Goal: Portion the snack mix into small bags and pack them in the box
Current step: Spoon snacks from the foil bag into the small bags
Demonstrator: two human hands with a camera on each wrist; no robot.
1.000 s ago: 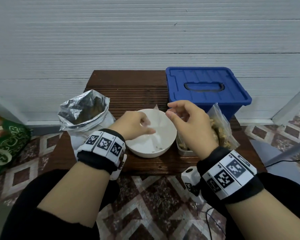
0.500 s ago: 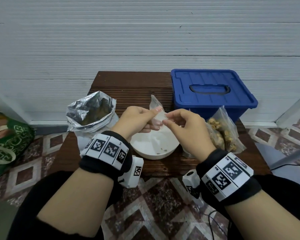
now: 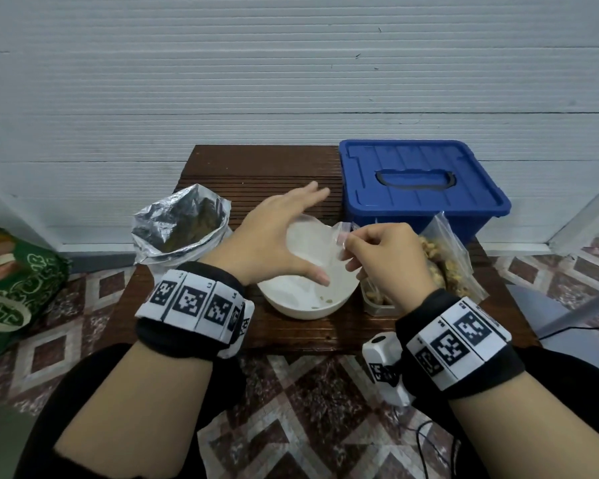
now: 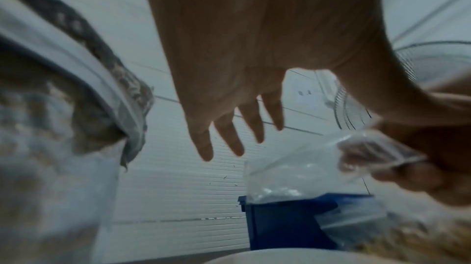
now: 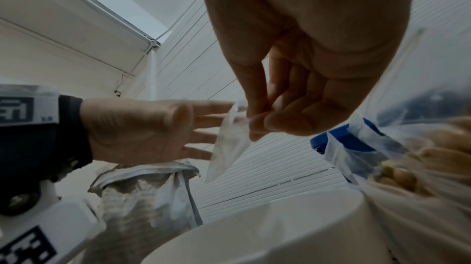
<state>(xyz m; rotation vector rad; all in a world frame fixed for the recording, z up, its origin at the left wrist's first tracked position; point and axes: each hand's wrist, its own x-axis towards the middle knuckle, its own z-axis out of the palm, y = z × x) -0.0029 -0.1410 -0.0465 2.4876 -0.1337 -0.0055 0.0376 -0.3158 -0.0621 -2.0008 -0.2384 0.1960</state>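
While right hand (image 3: pixel 382 257) pinches bag (image 3: pixel 317 242), left hand (image 3: pixel 274 243) beside.

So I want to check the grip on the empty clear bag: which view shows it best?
The right wrist view: the small clear bag hangs pinched between the right hand's thumb and fingertips, with the left hand open beside it. The left wrist view shows it blurred. The head view shows it faintly over the white bowl.
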